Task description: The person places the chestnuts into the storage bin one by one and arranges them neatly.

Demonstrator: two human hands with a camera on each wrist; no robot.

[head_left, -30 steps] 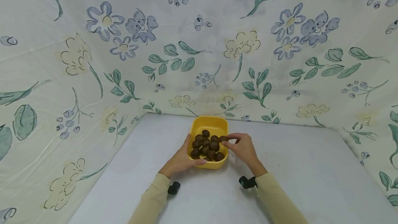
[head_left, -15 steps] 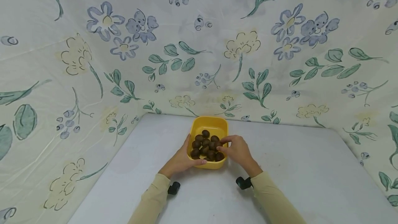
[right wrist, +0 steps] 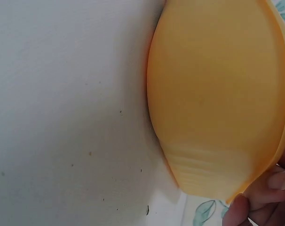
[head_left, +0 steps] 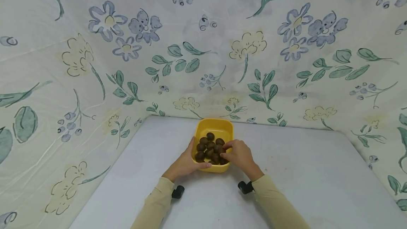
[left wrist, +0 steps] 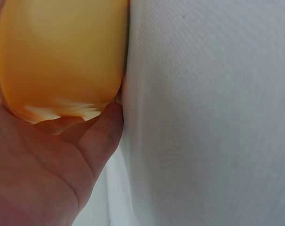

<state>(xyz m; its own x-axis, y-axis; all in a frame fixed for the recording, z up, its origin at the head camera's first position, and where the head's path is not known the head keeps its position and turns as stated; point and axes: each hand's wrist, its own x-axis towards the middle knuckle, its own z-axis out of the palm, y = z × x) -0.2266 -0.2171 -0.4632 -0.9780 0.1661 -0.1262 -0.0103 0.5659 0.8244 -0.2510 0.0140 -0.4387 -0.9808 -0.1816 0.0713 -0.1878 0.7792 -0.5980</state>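
A yellow plastic tub (head_left: 214, 168) stands on the white table, holding several round, brown, chestnut-like nuts (head_left: 210, 136). My left hand (head_left: 187, 162) grips the tub at its near left corner, thumb along the front and fingers along the left side. In the left wrist view, those fingers (left wrist: 102, 132) lie against the tub's wall (left wrist: 62, 56) close to the table. Over the right rim reaches my right hand (head_left: 241, 154), thumb and index finger pinching a brown nut (head_left: 221, 150) among the others. The right wrist view shows curled fingers (right wrist: 265, 197) at the rim; the nut is hidden there.
The white table (head_left: 302, 172) reaches back to a floral cloth (head_left: 210, 52) that hangs behind and at the left. Small dark specks (right wrist: 147, 210) lie on the table beside the tub. A black wrist camera (head_left: 245, 187) hangs below each wrist.
My right hand has moved left and slightly toward me, carrying the pinched nut from the tub's right rim in over the pile. The left hand and tub have stayed still.
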